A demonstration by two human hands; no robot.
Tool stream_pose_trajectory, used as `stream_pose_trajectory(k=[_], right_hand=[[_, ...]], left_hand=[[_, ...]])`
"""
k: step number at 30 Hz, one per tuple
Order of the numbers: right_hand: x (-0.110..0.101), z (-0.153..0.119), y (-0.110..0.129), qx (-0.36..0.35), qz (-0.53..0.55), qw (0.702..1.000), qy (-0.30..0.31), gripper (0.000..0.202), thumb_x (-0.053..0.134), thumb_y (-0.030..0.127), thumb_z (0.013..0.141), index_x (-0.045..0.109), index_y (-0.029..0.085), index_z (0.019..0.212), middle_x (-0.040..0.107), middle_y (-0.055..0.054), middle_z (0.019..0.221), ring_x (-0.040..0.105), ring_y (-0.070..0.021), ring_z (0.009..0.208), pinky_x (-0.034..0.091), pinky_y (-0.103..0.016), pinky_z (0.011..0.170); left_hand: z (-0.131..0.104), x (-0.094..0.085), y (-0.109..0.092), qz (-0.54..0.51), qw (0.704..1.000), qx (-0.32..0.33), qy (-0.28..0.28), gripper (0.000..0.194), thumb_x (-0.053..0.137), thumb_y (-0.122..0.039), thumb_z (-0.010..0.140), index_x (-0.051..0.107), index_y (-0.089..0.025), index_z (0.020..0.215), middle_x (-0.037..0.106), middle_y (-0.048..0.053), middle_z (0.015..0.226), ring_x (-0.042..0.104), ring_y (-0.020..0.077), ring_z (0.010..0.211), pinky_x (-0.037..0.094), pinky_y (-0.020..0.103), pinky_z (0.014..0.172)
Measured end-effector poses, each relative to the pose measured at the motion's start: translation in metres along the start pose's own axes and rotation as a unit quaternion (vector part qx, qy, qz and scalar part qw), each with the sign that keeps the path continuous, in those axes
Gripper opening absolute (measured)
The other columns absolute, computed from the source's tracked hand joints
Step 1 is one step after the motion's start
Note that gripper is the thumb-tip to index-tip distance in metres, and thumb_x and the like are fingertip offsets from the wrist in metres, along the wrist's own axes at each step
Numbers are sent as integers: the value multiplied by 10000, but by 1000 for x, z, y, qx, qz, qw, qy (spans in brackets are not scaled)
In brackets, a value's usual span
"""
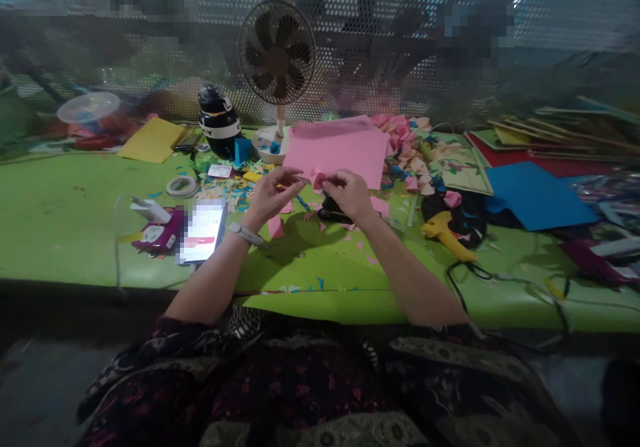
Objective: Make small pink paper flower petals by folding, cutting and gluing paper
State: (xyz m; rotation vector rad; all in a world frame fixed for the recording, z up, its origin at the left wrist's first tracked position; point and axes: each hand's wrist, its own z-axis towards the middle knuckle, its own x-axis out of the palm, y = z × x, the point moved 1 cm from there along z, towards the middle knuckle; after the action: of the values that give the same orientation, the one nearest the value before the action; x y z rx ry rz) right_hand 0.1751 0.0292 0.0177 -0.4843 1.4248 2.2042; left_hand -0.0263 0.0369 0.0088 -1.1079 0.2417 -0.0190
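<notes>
A small folded pink paper piece [317, 178] is pinched at the fingertips of my right hand [350, 197], above the green table. Just to its left is my left hand [273, 195], thumb and forefinger brought together; whether anything lies between them is too small to make out. Behind both hands lies a large pink paper sheet [340, 144]. A black tool [334, 212], partly covered by my right hand, rests below; its kind is unclear. Pink paper scraps [275, 226] are scattered near my wrists.
A yellow glue gun [450, 235] with a cable lies right, near a blue sheet [537, 195]. Folded paper pieces [400, 134] are heaped behind. Left are a lit phone [203, 232], a tape roll [181, 186] and a purple device [159, 230]. A fan [278, 54] stands at the back.
</notes>
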Motion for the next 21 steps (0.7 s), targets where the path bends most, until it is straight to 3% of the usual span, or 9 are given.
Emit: stream_pose_trajectory(k=[4,12,21], right_hand=[[5,-5,8,-47,-78,996,-9,91,646,250,846,680,191,785,694,-64,890,619,-201,842,482,-341,804],[14,-11,15,-116,-145,983,6,158,592,249,903,696,188,801,697,-70,862,612,-203,837,457,-330,782],[-1,-1,3,-113,-170,979,-24,146,599,242,893,690,186,794,699,-70,863,610,-204,818,470,-337,778]], left_hand=[[-4,7,5,0,999,-14,30,312,702,-400,846,711,-135,1011,736,85,849,700,148,783,561,231,684],[-5,22,21,-82,996,-44,0,196,693,-313,818,693,-130,888,728,57,808,691,120,690,587,240,684],[1,6,34,138,989,15,-42,120,627,-192,820,719,-152,885,742,57,803,695,147,725,530,234,650]])
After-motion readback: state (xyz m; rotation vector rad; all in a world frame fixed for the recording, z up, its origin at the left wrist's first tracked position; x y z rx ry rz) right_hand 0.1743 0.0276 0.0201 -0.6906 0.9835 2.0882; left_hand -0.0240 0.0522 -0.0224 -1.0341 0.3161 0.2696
